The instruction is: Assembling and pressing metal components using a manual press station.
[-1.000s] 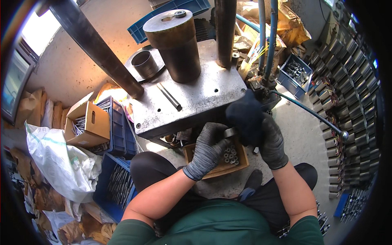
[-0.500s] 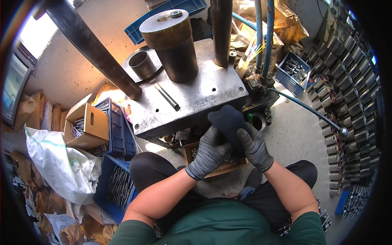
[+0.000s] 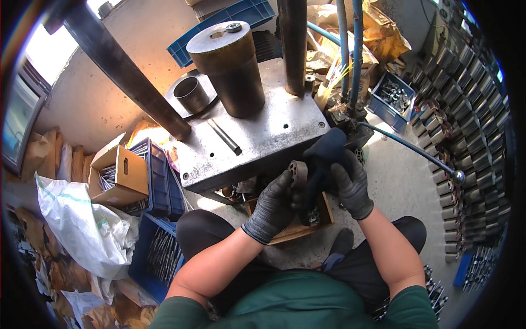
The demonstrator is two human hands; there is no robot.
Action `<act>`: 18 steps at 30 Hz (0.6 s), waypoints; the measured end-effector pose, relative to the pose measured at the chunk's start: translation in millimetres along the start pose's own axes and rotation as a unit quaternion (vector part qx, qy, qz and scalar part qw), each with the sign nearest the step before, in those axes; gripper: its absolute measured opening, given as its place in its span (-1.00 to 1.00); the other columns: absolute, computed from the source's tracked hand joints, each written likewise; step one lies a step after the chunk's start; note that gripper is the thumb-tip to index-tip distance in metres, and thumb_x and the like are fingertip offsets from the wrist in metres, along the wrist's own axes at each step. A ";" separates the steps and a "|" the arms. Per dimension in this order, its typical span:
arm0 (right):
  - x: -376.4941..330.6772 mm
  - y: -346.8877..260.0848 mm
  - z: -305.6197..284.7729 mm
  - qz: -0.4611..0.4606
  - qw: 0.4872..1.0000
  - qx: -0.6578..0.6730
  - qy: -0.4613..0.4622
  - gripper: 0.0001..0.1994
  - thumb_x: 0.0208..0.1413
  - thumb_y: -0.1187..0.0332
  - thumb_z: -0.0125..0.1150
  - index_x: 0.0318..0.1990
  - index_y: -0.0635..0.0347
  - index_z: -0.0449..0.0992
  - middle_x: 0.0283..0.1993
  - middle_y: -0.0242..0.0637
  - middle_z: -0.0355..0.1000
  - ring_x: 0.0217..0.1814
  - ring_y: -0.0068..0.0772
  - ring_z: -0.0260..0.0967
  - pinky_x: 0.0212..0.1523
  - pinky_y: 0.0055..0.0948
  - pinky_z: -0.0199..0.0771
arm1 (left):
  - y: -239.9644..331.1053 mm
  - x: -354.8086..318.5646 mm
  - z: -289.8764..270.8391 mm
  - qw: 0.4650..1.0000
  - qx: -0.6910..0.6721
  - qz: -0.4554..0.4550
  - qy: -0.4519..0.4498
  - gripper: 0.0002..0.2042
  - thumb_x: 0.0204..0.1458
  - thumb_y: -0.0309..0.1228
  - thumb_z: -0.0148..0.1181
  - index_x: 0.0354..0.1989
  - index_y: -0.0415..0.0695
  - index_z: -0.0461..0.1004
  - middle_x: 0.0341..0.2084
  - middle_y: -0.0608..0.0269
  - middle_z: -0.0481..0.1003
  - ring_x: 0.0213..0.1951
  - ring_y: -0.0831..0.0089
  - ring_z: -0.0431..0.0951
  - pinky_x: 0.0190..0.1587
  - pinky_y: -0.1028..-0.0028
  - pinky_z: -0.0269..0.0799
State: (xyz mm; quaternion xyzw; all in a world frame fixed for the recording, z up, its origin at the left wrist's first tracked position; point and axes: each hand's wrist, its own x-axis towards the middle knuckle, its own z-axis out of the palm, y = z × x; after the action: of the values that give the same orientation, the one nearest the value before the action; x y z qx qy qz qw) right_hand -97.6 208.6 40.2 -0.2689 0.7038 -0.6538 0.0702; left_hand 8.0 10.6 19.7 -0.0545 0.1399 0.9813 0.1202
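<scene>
Both hands wear grey gloves and are raised in front of the steel press bed point(image 3: 257, 137). My left hand point(image 3: 274, 205) is closed on a round grey metal piece point(image 3: 298, 172) with small holes, held on edge between thumb and fingers. A dark cloth point(image 3: 323, 156) is bunched in my right hand point(image 3: 354, 187), its upper end sticking up and its lower part hanging beside the metal piece. Below my hands stands a shallow wooden box point(image 3: 307, 232) with small metal parts in it, partly hidden by the gloves and cloth.
On the bed stand a dark steel cylinder point(image 3: 235, 82) topped by a small bearing point(image 3: 234, 27), a short ring point(image 3: 192, 94) and a loose rod point(image 3: 224, 136). Two columns point(image 3: 129, 71) rise from it. A lever with a ball end point(image 3: 458, 176) reaches right, towards stacked metal cylinders point(image 3: 466, 109). Bins point(image 3: 143, 241) stand left.
The cloth has shifted up and right with my right hand. The round metal piece, covered before, now shows in my left hand. My hands are farther apart.
</scene>
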 end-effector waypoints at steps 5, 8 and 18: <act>2.3 -30.8 24.2 -0.283 0.942 -0.167 -0.069 -0.52 0.25 0.24 0.27 0.28 0.14 0.38 0.19 -0.04 0.42 0.17 -0.02 0.46 0.17 -0.22 0.46 | -18.8 5.0 18.4 0.896 0.400 0.191 0.038 -0.70 0.10 -0.26 0.38 -0.03 -0.05 0.53 -0.24 0.35 0.57 -0.23 0.37 0.59 -0.23 0.40 0.51; -10.1 -14.9 27.3 -0.157 0.978 -0.104 -0.087 -0.57 0.28 0.23 0.25 0.22 0.21 0.41 0.15 -0.06 0.46 0.12 -0.12 0.50 0.14 -0.28 0.48 | -21.3 5.0 21.4 0.550 0.811 0.200 0.003 -0.64 0.22 -0.39 0.24 0.18 -0.09 0.44 0.00 0.26 0.53 0.03 0.36 0.56 0.09 0.39 0.51; 3.5 -15.5 8.7 -0.027 0.997 0.058 -0.043 -0.72 0.31 0.30 0.22 0.07 0.27 0.53 -0.05 -0.13 0.59 -0.01 -0.19 0.57 0.06 -0.31 0.53 | -16.5 -7.1 23.0 0.907 0.419 0.031 0.004 -0.44 0.24 -0.17 0.24 0.31 -0.18 0.25 0.13 0.20 0.37 0.14 0.41 0.43 0.22 0.38 0.38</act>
State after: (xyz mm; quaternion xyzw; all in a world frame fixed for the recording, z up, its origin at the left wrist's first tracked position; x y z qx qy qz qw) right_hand -92.1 199.3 54.8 -0.3112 0.6536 -0.6828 0.0985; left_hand 17.3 31.0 38.3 0.0015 0.5403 0.8353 0.1011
